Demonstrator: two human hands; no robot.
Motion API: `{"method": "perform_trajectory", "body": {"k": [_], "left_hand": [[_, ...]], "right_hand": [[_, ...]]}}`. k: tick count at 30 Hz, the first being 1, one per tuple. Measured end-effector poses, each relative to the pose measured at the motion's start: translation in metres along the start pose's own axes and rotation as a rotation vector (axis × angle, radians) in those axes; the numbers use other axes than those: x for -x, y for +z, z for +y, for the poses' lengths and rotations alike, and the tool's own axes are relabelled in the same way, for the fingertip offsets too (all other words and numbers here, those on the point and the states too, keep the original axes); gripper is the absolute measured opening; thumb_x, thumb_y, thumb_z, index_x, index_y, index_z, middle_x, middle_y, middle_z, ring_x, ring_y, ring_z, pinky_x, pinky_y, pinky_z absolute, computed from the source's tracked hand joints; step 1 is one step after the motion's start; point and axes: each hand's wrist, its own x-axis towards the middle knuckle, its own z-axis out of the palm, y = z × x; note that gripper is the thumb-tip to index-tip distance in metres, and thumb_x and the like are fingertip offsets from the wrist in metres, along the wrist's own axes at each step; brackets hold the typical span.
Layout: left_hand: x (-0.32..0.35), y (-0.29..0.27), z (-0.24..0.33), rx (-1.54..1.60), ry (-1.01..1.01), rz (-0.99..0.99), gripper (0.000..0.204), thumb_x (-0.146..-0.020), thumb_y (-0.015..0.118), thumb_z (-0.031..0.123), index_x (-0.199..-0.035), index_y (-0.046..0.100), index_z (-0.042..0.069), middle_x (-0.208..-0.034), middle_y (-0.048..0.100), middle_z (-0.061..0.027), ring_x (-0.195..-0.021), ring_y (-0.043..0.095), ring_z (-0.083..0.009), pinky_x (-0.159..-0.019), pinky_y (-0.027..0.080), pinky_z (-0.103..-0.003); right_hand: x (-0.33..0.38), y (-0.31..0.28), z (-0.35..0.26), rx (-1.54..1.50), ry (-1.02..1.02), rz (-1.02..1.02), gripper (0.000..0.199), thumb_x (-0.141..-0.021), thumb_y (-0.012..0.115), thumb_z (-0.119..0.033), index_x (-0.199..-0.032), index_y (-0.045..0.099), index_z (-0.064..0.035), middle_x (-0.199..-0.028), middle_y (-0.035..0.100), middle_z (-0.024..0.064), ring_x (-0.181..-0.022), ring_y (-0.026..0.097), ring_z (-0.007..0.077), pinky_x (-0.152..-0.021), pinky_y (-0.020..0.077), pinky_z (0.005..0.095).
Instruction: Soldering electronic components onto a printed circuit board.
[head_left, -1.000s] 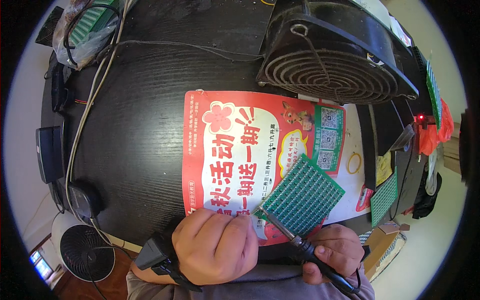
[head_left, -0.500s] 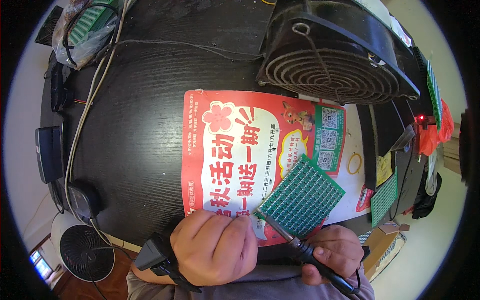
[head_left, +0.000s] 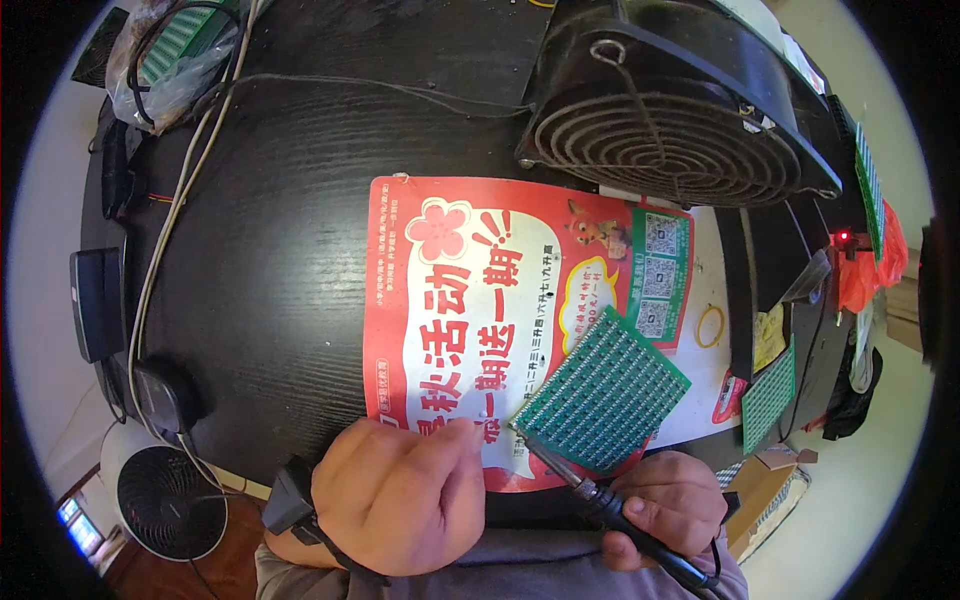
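Note:
My right hand (head_left: 672, 505) grips the black handle of a soldering iron (head_left: 640, 535). Its metal tip meets the near left corner of a green circuit board panel (head_left: 602, 390) covered in rows of small parts. The panel lies at a slant on a red and white printed sheet (head_left: 395, 300). My left hand (head_left: 405, 495) is closed in a pinch, left of that corner and apart from the panel. Whatever its fingertips hold, if anything, is hidden or too thin to make out. A black strap with a dark block (head_left: 290, 497) sits on my left wrist.
A large black fan with a wire grille (head_left: 670, 140) stands behind the sheet. A yellow ring (head_left: 710, 327) lies right of the panel. Another green board (head_left: 768, 400) is at the table's right edge. Cables (head_left: 165, 260) run down the left side, near a bagged green board (head_left: 185, 45).
My left hand has drawn back to the left, away from the panel's corner. The right hand, the soldering iron and the panel stay in nearly the same place.

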Motion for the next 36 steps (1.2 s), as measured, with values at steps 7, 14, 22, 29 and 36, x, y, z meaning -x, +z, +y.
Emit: {"method": "perform_trajectory", "body": {"k": [7, 14, 22, 29, 36], "left_hand": [[-0.002, 0.001, 0.001, 0.022, 0.009, -0.023, 0.019, -0.061, 0.063, -0.007, -0.08, 0.063, 0.0, -0.06, 0.058, -0.007, -0.045, 0.05, -0.0202, -0.046, 0.039, -0.03], [-0.004, 0.005, -0.003, 0.019, 0.076, -0.047, 0.02, -0.059, 0.061, -0.006, -0.079, 0.062, 0.0, -0.059, 0.058, -0.0077, -0.047, 0.053, -0.0231, -0.048, 0.043, -0.03], [-0.002, 0.007, -0.002, 0.01, 0.055, -0.026, 0.019, -0.06, 0.061, -0.006, -0.078, 0.061, 0.0, -0.059, 0.057, -0.0083, -0.047, 0.054, -0.0234, -0.047, 0.043, -0.031], [-0.003, 0.006, -0.003, 0.006, 0.076, -0.039, 0.019, -0.06, 0.06, -0.006, -0.079, 0.061, -0.001, -0.06, 0.057, -0.0077, -0.047, 0.053, -0.0218, -0.047, 0.043, -0.03], [-0.003, 0.006, -0.003, 0.019, 0.078, -0.062, 0.019, -0.06, 0.06, -0.006, -0.079, 0.062, -0.003, -0.062, 0.057, -0.0073, -0.048, 0.053, -0.0199, -0.046, 0.043, -0.028]], "right_hand": [[-0.002, 0.002, -0.001, 0.013, 0.007, 0.032, 0.029, -0.076, 0.074, -0.017, -0.087, 0.053, 0.0003, -0.056, 0.055, 0.0059, -0.047, 0.058, 0.0221, -0.043, 0.0487, 0.0297], [-0.001, 0.004, 0.0, 0.009, -0.002, 0.057, 0.028, -0.075, 0.074, -0.015, -0.086, 0.054, 0.0014, -0.059, 0.056, 0.0066, -0.049, 0.059, 0.022, -0.043, 0.049, 0.0293], [-0.001, 0.002, 0.001, 0.007, -0.02, 0.039, 0.03, -0.076, 0.074, -0.018, -0.086, 0.053, 0.0006, -0.055, 0.054, 0.0054, -0.047, 0.058, 0.0218, -0.04, 0.0475, 0.0284], [0.003, 0.002, -0.002, -0.012, 0.009, 0.081, 0.029, -0.076, 0.073, -0.017, -0.089, 0.055, 0.0021, -0.058, 0.055, 0.0076, -0.049, 0.058, 0.0222, -0.043, 0.0481, 0.0293], [0.005, -0.002, -0.001, -0.013, 0.001, 0.053, 0.029, -0.069, 0.076, -0.009, -0.086, 0.058, 0.0054, -0.068, 0.061, 0.0113, -0.057, 0.061, 0.0243, -0.05, 0.0525, 0.0304]]}}
